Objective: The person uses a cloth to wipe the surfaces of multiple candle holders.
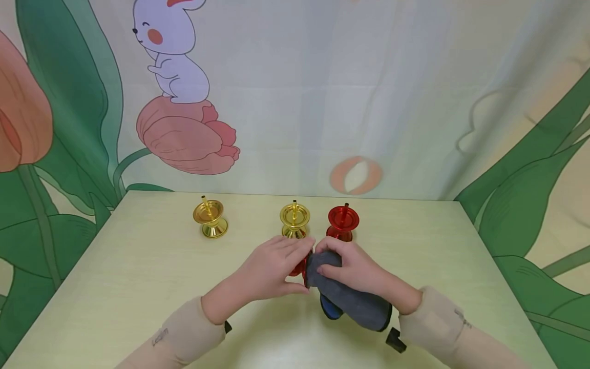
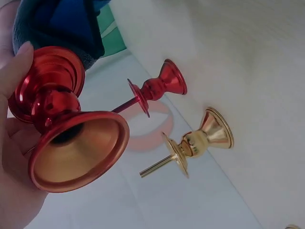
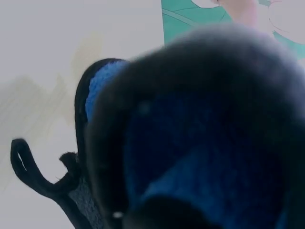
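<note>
Beige sleeves [image 1: 191, 328] come in low from both sides, and I have the forearms angled inward over the tabletop [image 1: 115, 297]. My left grip [image 1: 276, 266] is wrapped round a red candle holder [image 2: 57, 107], tilted over, its hollow base facing the left wrist view; my right grip [image 1: 355, 264] clutches a grey-and-blue cloth [image 1: 352, 297] at its other end, hiding that part. Just beyond stand a gold candle holder [image 1: 295, 215] and a second red one [image 1: 343, 218]; another gold one [image 1: 208, 211] stands well apart leftward.
</note>
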`<state>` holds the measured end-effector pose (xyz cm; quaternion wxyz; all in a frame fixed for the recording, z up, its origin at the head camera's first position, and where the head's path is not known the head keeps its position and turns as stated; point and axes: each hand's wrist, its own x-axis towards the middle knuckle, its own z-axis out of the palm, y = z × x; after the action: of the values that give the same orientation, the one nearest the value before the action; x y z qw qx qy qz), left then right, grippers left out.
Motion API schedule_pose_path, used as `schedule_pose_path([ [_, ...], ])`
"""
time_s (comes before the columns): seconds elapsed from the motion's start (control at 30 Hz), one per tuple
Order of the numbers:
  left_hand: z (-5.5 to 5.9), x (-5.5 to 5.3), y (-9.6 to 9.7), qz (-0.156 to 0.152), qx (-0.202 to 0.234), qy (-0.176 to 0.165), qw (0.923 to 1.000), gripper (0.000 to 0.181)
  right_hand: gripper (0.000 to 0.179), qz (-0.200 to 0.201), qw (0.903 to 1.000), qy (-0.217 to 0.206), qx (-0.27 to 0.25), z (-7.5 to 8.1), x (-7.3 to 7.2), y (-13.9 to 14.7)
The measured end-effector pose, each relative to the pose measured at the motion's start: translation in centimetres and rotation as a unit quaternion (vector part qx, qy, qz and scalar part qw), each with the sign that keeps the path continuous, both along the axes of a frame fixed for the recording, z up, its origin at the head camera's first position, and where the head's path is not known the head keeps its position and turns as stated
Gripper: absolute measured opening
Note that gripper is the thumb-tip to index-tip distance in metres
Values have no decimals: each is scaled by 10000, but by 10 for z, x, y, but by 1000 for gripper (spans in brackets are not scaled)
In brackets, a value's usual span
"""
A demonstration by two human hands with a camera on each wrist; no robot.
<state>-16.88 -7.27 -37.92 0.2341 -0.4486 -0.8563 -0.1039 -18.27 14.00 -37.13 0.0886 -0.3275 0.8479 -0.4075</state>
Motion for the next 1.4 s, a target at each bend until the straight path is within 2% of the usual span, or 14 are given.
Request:
schedule_pose_path([
  [0.1,1,-1,0,-103,-41,-290,9995,87,19,45,10000,29,-32,-2,1,-1],
  [0.17,-2,0,1,-95,20,-255,9996,85,19,-19,9999,-59,-119,-3,0,-2],
  [0.27,-9,1,3,-28,125,375,9992,81,18,-172,9985,-333,-395,-4,-2,-3],
  [0.37,-17,1,5,71,198,1229,9922,78,17,-266,9948,-635,-753,-5,-5,-3],
  [0.43,-21,2,4,111,243,1493,9884,79,17,-308,9925,-804,-872,-6,-6,-4],
  [0.5,-22,2,3,89,292,1376,9900,82,17,-358,9921,-857,-841,-6,-6,-3],
  [0.67,-14,0,-3,74,301,274,9991,90,16,-484,9963,-545,-447,-4,-2,-3],
  [0.87,-2,0,-7,-75,165,-503,9986,89,19,-273,9986,-357,-284,0,6,-7],
  [1.0,-1,1,-5,-57,208,-316,9993,90,19,-358,9957,-609,-593,0,6,-9],
  [1.1,-4,3,-4,86,185,430,9989,89,18,-532,9905,-877,-915,-1,4,-10],
  [1.2,-10,3,-3,236,177,1278,9914,86,19,-712,9853,-1091,-1104,-2,3,-11],
  [1.23,-12,4,-3,266,172,1390,9898,85,19,-743,9838,-1166,-1143,-3,2,-11],
  [1.3,-13,4,-4,273,147,1322,9907,85,20,-764,9828,-1240,-1136,-5,2,-11],
  [1.4,-11,4,-7,225,77,729,9971,90,19,-725,9853,-1167,-1016,-8,1,-11],
])
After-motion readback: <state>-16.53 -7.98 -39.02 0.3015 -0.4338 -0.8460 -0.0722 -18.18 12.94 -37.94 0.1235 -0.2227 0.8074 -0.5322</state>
